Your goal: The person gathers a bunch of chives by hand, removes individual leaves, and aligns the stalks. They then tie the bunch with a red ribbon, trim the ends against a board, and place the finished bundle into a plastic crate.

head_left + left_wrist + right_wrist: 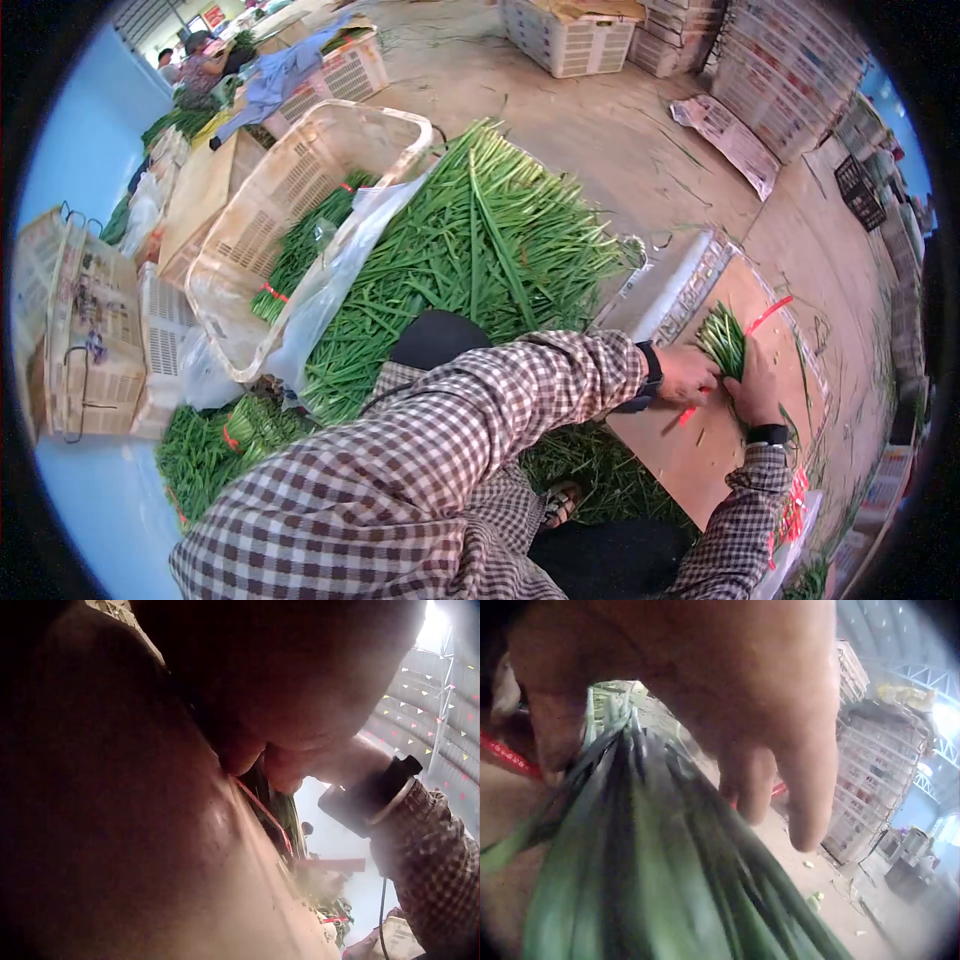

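Observation:
A small bunch of green chives (pixel 722 338) lies over a tan board (pixel 660 440), its pale cut ends pointing away. My right hand (pixel 757 392) grips the bunch, thumb and fingers astride it; in the right wrist view the leaves (pixel 652 870) fan out below that hand. A red tie strip (pixel 768 315) passes beneath the bunch, one end sticking out beyond it. My left hand (pixel 685 374) is close beside the bunch and pinches the strip near its other end. In the left wrist view the red strip (pixel 266 810) runs out from the fingers.
A big heap of loose chives (pixel 480 230) lies to the left of the board. Beyond it stands a plastic crate (pixel 215 270) containing tied bunches. More red strips (pixel 795 510) hang at the board's near right edge. Stacked crates (pixel 790 60) stand at the back.

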The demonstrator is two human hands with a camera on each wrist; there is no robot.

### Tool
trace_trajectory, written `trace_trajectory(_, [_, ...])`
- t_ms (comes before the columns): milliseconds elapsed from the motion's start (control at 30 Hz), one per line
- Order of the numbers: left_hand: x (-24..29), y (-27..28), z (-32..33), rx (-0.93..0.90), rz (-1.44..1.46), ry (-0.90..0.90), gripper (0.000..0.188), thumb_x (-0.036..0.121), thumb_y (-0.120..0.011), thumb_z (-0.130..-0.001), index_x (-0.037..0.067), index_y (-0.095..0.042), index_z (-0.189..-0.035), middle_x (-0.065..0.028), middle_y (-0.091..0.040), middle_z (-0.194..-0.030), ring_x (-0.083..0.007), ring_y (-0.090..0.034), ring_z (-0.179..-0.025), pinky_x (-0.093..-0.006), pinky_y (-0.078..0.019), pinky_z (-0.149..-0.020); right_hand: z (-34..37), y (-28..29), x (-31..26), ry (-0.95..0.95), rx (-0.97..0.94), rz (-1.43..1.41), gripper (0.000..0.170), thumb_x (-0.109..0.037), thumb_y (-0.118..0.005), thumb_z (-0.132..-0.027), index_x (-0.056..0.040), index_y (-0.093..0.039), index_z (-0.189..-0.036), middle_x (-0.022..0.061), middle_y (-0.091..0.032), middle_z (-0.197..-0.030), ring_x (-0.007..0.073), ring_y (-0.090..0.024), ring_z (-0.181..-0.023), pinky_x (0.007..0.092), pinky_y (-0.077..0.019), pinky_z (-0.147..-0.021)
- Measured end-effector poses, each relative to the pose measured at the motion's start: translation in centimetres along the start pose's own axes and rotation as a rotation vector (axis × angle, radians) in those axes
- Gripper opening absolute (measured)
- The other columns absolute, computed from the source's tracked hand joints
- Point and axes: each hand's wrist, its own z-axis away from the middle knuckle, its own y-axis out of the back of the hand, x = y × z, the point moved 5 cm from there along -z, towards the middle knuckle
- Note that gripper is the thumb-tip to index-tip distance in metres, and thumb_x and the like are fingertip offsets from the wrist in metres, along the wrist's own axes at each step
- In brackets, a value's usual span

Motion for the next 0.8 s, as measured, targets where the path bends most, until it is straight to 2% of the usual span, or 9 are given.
trace_trajectory(100, [0.2, 0.6, -0.9, -0.232, 0.12, 0.099, 0.022, 0.024, -0.059, -0.076, 0.003, -0.064, -0.082, -0.0152, -0.062, -0.081, -0.0339, -0.06, -0.077, -0.0419, -0.0476, -0.069, -0.2, -3.6, 1.0, -0.015, 0.07, 0.042, 0.086, -0.019, -0.068, -0.076, -0.0095, -0.017, -0.146, 0.0145, -0.03, -0.146, 0.0328, -0.032, -0.132, 0.0489, -0.0337, -0.101])
trace_trajectory(200, [3.7, 5.8, -0.8, -0.327, 0.086, -0.016, 0.023, 0.023, -0.06, -0.075, 0.002, -0.065, -0.081, -0.0174, -0.064, -0.077, -0.0347, -0.061, -0.074, -0.0426, -0.0477, -0.066, -0.1, -3.9, 0.9, -0.08, 0.101, -0.028, 0.087, -0.019, -0.068, -0.076, -0.0096, -0.017, -0.146, 0.0149, -0.03, -0.146, 0.0339, -0.031, -0.133, 0.0499, -0.0309, -0.103])
trace_trajectory(267, [4.8, 10.5, 0.4, -0.212, 0.211, -0.078, 0.024, 0.023, -0.06, -0.075, 0.0, -0.065, -0.081, -0.0197, -0.063, -0.074, -0.0339, -0.061, -0.067, -0.0424, -0.0476, -0.062, -0.1, -3.3, 0.7, -0.047, 0.066, -0.037, 0.09, -0.024, -0.067, -0.076, -0.01, -0.014, -0.147, 0.017, -0.029, -0.146, 0.0359, -0.03, -0.133, 0.0494, -0.0286, -0.105])
trace_trajectory(367, [-0.3, 18.7, 5.9, -0.241, 0.258, 0.292, 0.025, 0.022, -0.058, -0.08, -0.002, -0.061, -0.074, -0.009, -0.054, -0.056, -0.0117, -0.049, -0.055, -0.0338, -0.0432, -0.054, 0.4, -2.1, 0.2, 0.019, 0.046, -0.113, 0.097, -0.028, -0.07, -0.073, -0.0103, -0.011, -0.148, 0.0213, -0.025, -0.146, 0.0383, -0.028, -0.133, 0.0491, -0.0278, -0.106])
trace_trajectory(400, [-2.3, 22.5, 9.4, -0.06, 0.186, 0.527, 0.029, 0.024, -0.056, -0.084, -0.002, -0.059, -0.071, -0.0038, -0.049, -0.054, -0.0092, -0.046, -0.054, -0.0324, -0.0414, -0.05, 0.8, -1.4, 0.0, 0.046, 0.076, -0.106, 0.098, -0.027, -0.071, -0.072, -0.0104, -0.01, -0.148, 0.0218, -0.025, -0.147, 0.0386, -0.028, -0.134, 0.0493, -0.0277, -0.106])
trace_trajectory(467, [-6.9, 28.5, 17.3, 0.27, -0.098, 0.945, 0.04, 0.035, -0.06, -0.083, -0.002, -0.061, -0.067, -0.0091, -0.057, -0.058, -0.0149, -0.053, -0.052, -0.0345, -0.042, -0.049, 1.9, 0.2, -0.4, 0.095, 0.13, -0.085, 0.101, -0.024, -0.072, -0.07, -0.0106, -0.01, -0.148, 0.0227, -0.024, -0.147, 0.0394, -0.027, -0.134, 0.0496, -0.0274, -0.106])
trace_trajectory(533, [-8.5, 31.0, 24.1, 0.312, -0.374, 1.256, 0.055, 0.05, -0.065, -0.074, -0.004, -0.062, -0.065, -0.0189, -0.061, -0.063, -0.0312, -0.062, -0.061, -0.0416, -0.0474, -0.059, 3.3, 2.3, -2.0, 0.075, 0.181, -0.117, 0.096, -0.023, -0.071, -0.072, -0.0082, -0.013, -0.147, 0.0233, -0.028, -0.145, 0.0404, -0.03, -0.131, 0.0474, -0.0292, -0.105])
trace_trajectory(700, [-9.7, 29.0, 27.6, 0.427, -0.448, 1.516, 0.053, 0.028, -0.065, -0.077, -0.007, -0.05, -0.114, -0.0248, -0.062, -0.106, -0.0361, -0.063, -0.096, -0.0424, -0.0502, -0.082, 5.5, 4.1, -2.2, 0.047, 0.339, -0.212, 0.069, -0.011, -0.064, -0.08, -0.001, -0.03, -0.14, 0.024, -0.045, -0.131, 0.0369, -0.046, -0.119, 0.0404, -0.0382, -0.099])
trace_trajectory(800, [-11.1, 30.2, 29.7, 0.603, -0.245, 1.46, 0.03, 0.016, -0.065, -0.074, -0.009, -0.06, -0.089, -0.0203, -0.066, -0.08, -0.0334, -0.063, -0.066, -0.0424, -0.0482, -0.059, 7.7, 7.1, -5.1, -0.038, 0.326, -0.421, 0.047, -0.007, -0.06, -0.083, 0.0042, -0.046, -0.126, 0.0211, -0.059, -0.112, 0.0303, -0.058, -0.104, 0.0368, -0.0436, -0.092])
